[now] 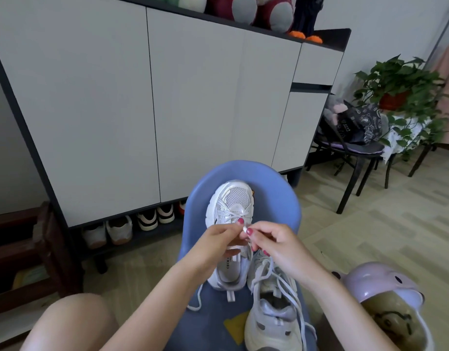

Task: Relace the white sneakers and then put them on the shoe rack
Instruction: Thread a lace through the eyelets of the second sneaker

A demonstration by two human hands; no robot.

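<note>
You are reaching both forearms out over a blue chair, your left hand and right hand each pinching the white lace tip between thumb and fingertips. Two white sneakers are lying on the seat: the far sneaker under your hands, the near sneaker trailing loose laces. Your fingers are hiding the upper eyelets.

Two white mesh sneakers lie on a blue plastic seat: the far white mesh sneaker points away, partly laced; the near, greyer-white sneaker lies right of it, its white laces loose.
</note>
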